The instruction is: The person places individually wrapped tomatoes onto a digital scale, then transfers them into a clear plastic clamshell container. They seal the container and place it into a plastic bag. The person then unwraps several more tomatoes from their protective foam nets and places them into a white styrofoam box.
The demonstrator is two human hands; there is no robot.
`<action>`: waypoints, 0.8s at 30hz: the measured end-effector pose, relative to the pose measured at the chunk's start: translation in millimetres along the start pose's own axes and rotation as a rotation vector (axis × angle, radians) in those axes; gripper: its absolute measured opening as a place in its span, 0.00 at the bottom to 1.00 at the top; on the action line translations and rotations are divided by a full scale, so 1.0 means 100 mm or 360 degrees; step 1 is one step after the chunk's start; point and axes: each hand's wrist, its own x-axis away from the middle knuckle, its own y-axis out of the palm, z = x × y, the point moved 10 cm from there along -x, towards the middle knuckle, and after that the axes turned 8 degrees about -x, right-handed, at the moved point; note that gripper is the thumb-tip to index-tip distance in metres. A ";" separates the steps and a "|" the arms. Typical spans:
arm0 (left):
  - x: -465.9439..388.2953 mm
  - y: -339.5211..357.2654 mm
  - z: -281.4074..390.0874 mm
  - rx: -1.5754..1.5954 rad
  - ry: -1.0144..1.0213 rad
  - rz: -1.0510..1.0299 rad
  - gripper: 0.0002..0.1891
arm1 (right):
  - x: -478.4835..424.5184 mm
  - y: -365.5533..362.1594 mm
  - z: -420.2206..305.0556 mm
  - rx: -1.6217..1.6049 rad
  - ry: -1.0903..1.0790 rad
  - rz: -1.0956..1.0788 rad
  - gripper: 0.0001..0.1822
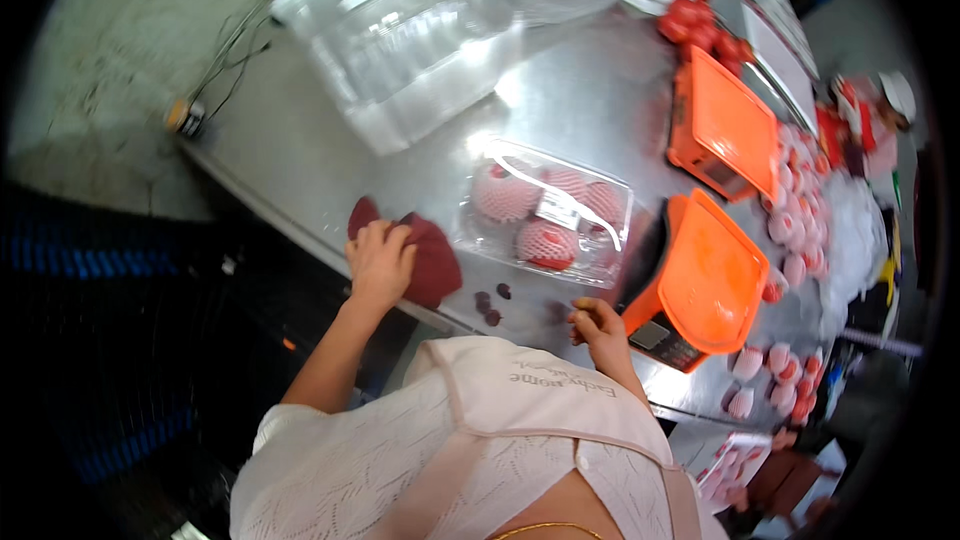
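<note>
My left hand (pixel 381 259) rests on a dark red cloth (pixel 431 259) near the edge of the metal table; whether its fingers grip the cloth is unclear. My right hand (pixel 596 322) is over the table with bent fingers, below a clear plastic clamshell box (pixel 469 232). Inside the box are several round red fruits (pixel 550 240) in pink foam nets. A white strap handle (pixel 517 174) and a printed label (pixel 557 208) lie across it. Several small dark round pieces (pixel 487 307) lie between my hands.
Two orange scales (pixel 716 270) (pixel 731 127) stand at the right, with many netted fruits (pixel 799 217) beyond. Stacked clear plastic boxes (pixel 405 37) stand at the back left, and unwrapped red fruits (pixel 694 26) at the back right. Other people (pixel 862 120) are at the right.
</note>
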 end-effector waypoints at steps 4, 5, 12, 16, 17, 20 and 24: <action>-0.16 0.07 -0.10 0.0158 0.0132 0.0029 0.06 | 0.00 0.06 0.07 0.0260 -0.0085 -0.0097 0.13; -0.20 0.05 -0.14 0.0224 0.0137 0.0059 0.05 | 0.03 0.04 0.07 0.0356 -0.0124 -0.0092 0.13; -0.52 -0.41 -0.52 -0.0601 -0.0123 0.0071 0.14 | 0.51 -0.22 -0.79 0.0939 -0.0875 0.0308 0.13; -0.64 -0.88 0.17 -0.0061 0.0202 0.0297 0.19 | 0.51 -0.20 -0.99 0.1028 -0.1041 0.0397 0.13; -0.70 -0.87 0.27 0.0354 0.0211 0.0230 0.20 | 0.47 -0.16 -1.01 0.1018 -0.1082 0.0387 0.13; -0.84 -0.57 0.53 0.0902 0.0084 -0.0114 0.20 | 0.41 0.02 -1.08 0.1029 -0.1203 0.0353 0.15; -0.90 -0.61 0.88 0.0793 0.0280 -0.0021 0.21 | 0.39 0.19 -1.28 0.1181 -0.1374 0.0289 0.17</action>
